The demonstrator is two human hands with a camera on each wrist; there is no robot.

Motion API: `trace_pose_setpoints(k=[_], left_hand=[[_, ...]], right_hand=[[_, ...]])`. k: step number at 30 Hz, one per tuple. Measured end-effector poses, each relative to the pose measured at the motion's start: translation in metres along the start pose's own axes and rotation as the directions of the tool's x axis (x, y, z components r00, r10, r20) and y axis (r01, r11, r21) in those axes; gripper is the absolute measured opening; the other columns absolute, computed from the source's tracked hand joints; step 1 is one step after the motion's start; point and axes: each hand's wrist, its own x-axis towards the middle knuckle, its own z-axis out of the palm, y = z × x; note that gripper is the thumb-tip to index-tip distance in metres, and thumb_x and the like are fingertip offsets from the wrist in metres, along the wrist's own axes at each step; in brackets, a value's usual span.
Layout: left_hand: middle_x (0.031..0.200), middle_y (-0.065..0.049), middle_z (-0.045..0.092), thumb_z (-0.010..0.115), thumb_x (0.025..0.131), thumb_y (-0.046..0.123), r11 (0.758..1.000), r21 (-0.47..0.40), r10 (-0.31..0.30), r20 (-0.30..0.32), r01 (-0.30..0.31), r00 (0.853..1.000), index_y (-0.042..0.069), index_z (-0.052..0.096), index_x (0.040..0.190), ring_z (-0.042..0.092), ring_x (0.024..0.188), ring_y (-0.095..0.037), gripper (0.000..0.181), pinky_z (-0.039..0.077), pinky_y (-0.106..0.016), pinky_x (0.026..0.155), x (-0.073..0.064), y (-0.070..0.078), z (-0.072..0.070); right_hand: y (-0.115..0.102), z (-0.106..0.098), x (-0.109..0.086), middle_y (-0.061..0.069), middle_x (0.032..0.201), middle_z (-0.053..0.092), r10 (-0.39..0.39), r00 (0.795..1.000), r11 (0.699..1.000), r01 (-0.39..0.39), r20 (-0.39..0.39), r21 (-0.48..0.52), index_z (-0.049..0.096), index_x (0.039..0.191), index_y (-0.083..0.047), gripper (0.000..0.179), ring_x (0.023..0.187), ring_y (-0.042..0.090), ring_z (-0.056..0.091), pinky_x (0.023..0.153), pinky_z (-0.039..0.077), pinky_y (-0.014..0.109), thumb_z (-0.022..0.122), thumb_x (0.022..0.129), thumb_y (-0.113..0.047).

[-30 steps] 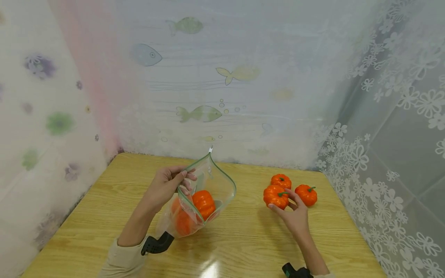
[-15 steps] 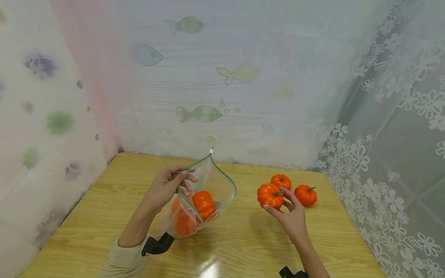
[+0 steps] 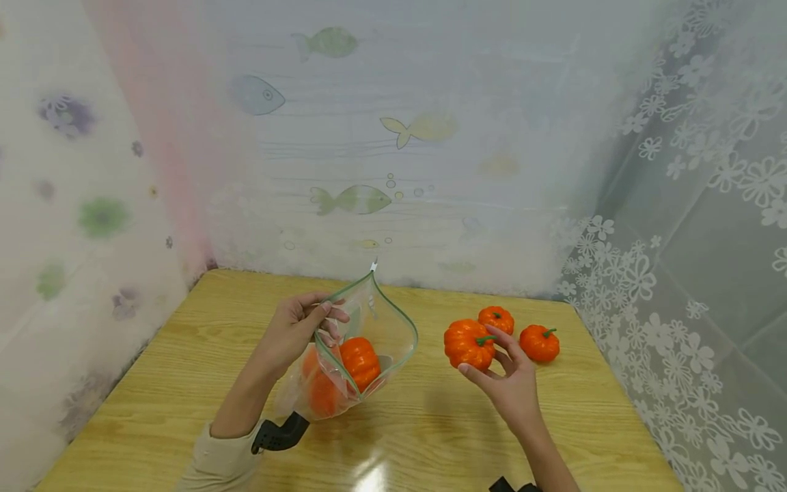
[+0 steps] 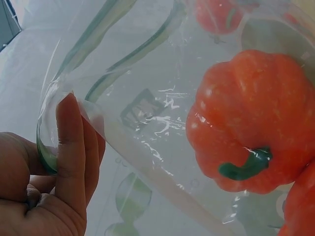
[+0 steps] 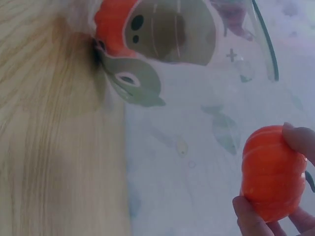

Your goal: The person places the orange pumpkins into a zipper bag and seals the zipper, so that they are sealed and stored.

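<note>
My left hand (image 3: 298,331) pinches the near left edge of a clear zip bag (image 3: 393,335) with a green seal, and the bag's mouth gapes toward the right. Inside the bag lie orange toy pumpkins; one pumpkin (image 3: 361,362) shows plainly through the opening, others blur behind the plastic. In the left wrist view a bagged pumpkin (image 4: 256,118) with a green stem is close by, and thumb and fingers hold the plastic rim. Raised over the table, my right hand (image 3: 513,383) grips another pumpkin (image 3: 467,344) between thumb and fingers, its stem pointing right.
Behind the right hand, two more pumpkins stand on the wooden table (image 3: 184,355): one at the back (image 3: 496,319) and one to the right (image 3: 540,343). A fish-patterned curtain (image 3: 344,137) hangs along the table's far edge, and a flowered sheet (image 3: 707,287) borders the right side.
My right hand has carried its pumpkin left and slightly up, away from the two standing pumpkins and closer to the bag. The left hand and the bag have stayed nearly still.
</note>
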Motion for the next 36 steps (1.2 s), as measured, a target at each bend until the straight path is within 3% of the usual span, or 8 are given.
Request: trace_pose_setpoints(k=[13, 25, 36], left_hand=[[0.092, 0.003, 0.073, 0.046, 0.108, 0.005, 0.999, -0.029, 0.023, -0.007, -0.023, 1.000, -0.016, 0.056, 0.130, 0.069, 0.068, -0.009, 0.032, 0.062, -0.028, 0.064, -0.002, -0.002, 0.003], [0.096, -0.005, 0.074, 0.047, 0.109, 0.007, 1.000, 0.007, 0.012, -0.037, -0.012, 0.999, -0.011, 0.061, 0.128, 0.069, 0.067, -0.011, 0.030, 0.063, -0.030, 0.064, -0.003, -0.001, 0.004], [0.095, -0.001, 0.074, 0.047, 0.109, 0.007, 1.000, -0.025, -0.009, -0.020, 0.008, 1.000, -0.011, 0.060, 0.129, 0.069, 0.067, -0.010, 0.030, 0.062, -0.028, 0.064, -0.003, -0.001, 0.008]], right_hand=[[-0.008, 0.019, -0.013, 0.006, 0.142, 0.052, -0.176, 0.977, 0.969, 0.149, 0.123, 0.199, 0.047, 0.145, 0.002, 0.074, 0.116, 0.015, 0.063, 0.083, 0.063, 0.034, 0.076, 0.078, 0.018], [-0.017, 0.037, -0.018, 0.008, 0.137, 0.056, -0.350, 0.920, 0.908, 0.286, 0.178, 0.307, 0.047, 0.143, 0.008, 0.073, 0.120, 0.018, 0.063, 0.086, 0.062, 0.035, 0.077, 0.077, 0.017], [-0.024, 0.053, -0.020, 0.006, 0.137, 0.055, -0.432, 0.872, 0.863, 0.326, 0.229, 0.385, 0.043, 0.143, 0.012, 0.073, 0.121, 0.018, 0.062, 0.088, 0.061, 0.036, 0.080, 0.081, 0.009]])
